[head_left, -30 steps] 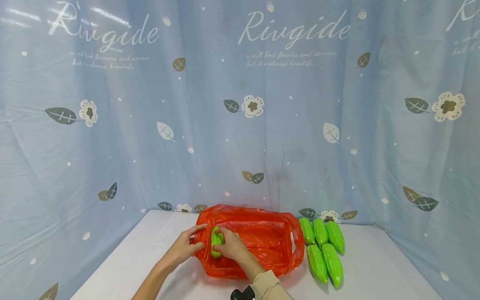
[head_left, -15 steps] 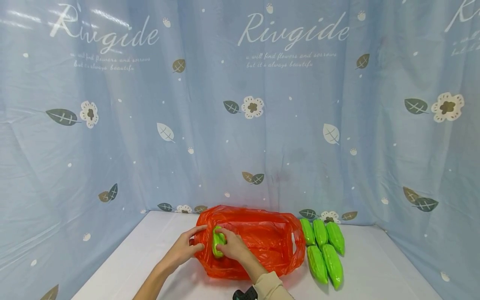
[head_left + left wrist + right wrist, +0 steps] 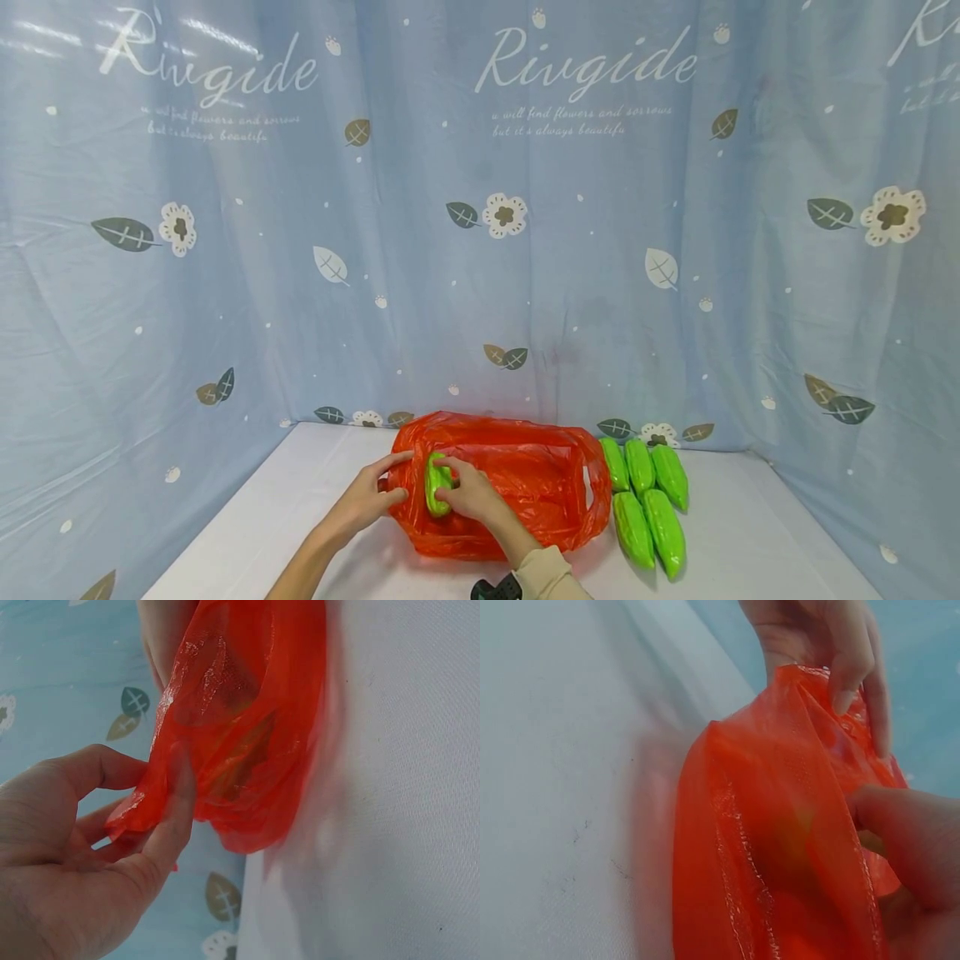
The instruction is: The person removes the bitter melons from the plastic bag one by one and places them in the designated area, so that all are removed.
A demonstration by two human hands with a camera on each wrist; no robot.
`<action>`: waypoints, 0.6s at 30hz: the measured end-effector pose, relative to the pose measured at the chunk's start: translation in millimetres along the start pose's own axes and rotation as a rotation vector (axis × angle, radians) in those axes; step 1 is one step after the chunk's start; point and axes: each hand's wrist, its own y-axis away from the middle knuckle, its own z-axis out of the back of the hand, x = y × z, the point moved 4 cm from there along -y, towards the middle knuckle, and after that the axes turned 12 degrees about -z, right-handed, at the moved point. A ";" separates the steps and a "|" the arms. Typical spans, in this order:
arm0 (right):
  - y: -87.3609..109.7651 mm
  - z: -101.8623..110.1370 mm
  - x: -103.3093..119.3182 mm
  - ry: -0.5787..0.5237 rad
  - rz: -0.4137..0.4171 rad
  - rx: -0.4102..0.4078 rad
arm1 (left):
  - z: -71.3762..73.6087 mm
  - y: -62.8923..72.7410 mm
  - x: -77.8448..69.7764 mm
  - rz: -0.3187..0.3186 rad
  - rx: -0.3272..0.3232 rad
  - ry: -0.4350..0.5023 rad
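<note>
A red plastic bag (image 3: 517, 475) lies spread with its mouth up on the white table. My left hand (image 3: 363, 500) holds the bag's left end; in the left wrist view, the thumb and fingers of that hand (image 3: 97, 840) are around the thin red film. Inside the bag's left part is a long, shiny green vegetable-shaped piece (image 3: 437, 487). My right hand (image 3: 476, 496) reaches into the bag and grips this piece between thumb and fingers. From the right wrist, the red film mostly hides the piece, and my right thumb (image 3: 900, 817) shows past the bag's edge.
Several more green pieces (image 3: 663, 533) of the same kind lie in two rows just right of the bag. A hole in the bag's right handle (image 3: 596, 483) faces up. Behind the white table (image 3: 757, 533) hangs a blue printed curtain (image 3: 570, 292).
The green piece and my right hand have shifted slightly right inside the bag. My left hand stays at the bag's left end.
</note>
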 end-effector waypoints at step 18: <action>5.4 20.6 -4.3 -0.070 0.033 0.069 | -0.1 0.5 -1.4 -0.039 0.021 0.031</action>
